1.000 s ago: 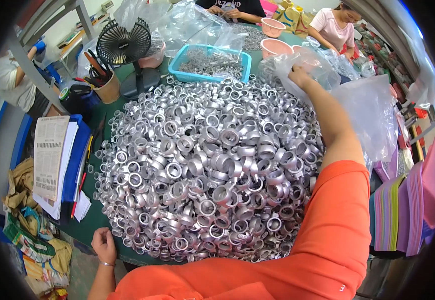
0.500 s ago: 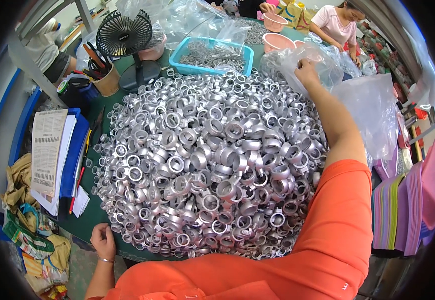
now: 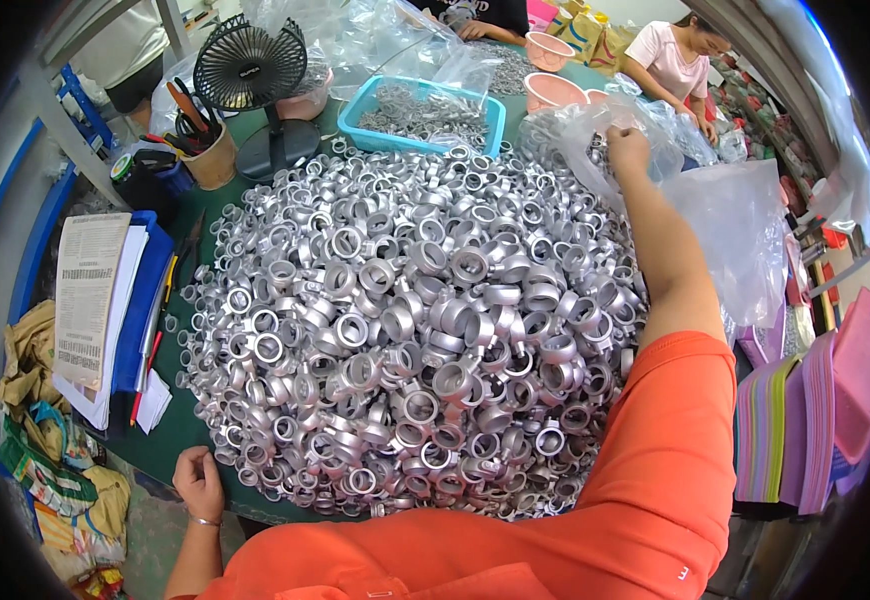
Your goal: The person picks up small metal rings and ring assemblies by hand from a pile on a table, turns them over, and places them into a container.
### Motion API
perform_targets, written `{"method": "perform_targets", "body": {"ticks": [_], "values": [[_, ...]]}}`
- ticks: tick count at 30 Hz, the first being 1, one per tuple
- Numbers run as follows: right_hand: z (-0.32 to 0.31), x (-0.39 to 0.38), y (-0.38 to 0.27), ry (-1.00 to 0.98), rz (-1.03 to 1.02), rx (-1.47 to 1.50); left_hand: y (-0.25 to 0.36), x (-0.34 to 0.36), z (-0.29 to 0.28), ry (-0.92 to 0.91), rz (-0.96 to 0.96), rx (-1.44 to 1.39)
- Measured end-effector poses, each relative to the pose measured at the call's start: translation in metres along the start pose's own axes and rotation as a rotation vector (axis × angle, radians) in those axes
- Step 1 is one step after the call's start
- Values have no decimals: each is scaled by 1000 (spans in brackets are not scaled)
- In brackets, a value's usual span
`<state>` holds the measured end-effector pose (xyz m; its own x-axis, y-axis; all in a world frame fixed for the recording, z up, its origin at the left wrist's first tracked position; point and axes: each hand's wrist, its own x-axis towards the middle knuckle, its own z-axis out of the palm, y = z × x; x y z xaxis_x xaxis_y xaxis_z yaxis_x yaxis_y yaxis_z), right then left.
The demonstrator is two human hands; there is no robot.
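A large heap of silver metal rings with short stems [image 3: 435,300] covers the middle of the green table [image 3: 180,400]. At the heap's far right, my right hand [image 3: 627,150] is closed at the edge of a clear plastic bag [image 3: 660,150], fingers pinched together. More silver pieces show inside or behind the film there; the fingertips are partly hidden. My left hand [image 3: 198,482] rests at the table's near left edge, fingers curled in and nothing showing in them, a little apart from the heap.
Behind the heap stand a blue basket [image 3: 500,125] of small metal parts, a black fan [image 3: 250,70] and a pen holder [image 3: 212,160]. Papers [image 3: 90,290] lie left. Stacked pastel bins [image 3: 805,420] stand right. A co-worker [image 3: 670,60] sits at the far right.
My right hand has moved slightly down and right at the plastic bag. My left hand stays at the table edge. At the far side, another person's hand has shifted left, away from the pink basket.
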<state>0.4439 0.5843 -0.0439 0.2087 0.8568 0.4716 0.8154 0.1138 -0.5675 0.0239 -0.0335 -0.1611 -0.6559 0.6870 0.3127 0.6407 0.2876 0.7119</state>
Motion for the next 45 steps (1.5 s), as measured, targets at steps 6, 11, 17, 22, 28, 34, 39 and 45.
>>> {"method": "perform_targets", "body": {"ticks": [6,11,17,22,28,34,39,45], "values": [[-16,18,14,-56,542,882,0,1,0,5,46,18],[-63,-4,-33,-362,502,1010,1,0,-2,1,13,0],[-114,-38,-102,-550,288,1230,6,4,-2,-24,14,-41],[-140,-91,-173,-706,155,1297,-2,7,-5,12,-93,-344],[-150,-174,-263,-1052,32,1345,71,34,-24,-135,-445,-1276],[-133,-359,-375,-1263,-616,724,151,63,-50,-760,-650,-2064],[-126,-471,-389,-644,-1759,359,100,53,-65,-495,-494,-2288],[-112,-483,-397,-831,-1211,827,64,34,-87,-143,-578,-2362]]}}
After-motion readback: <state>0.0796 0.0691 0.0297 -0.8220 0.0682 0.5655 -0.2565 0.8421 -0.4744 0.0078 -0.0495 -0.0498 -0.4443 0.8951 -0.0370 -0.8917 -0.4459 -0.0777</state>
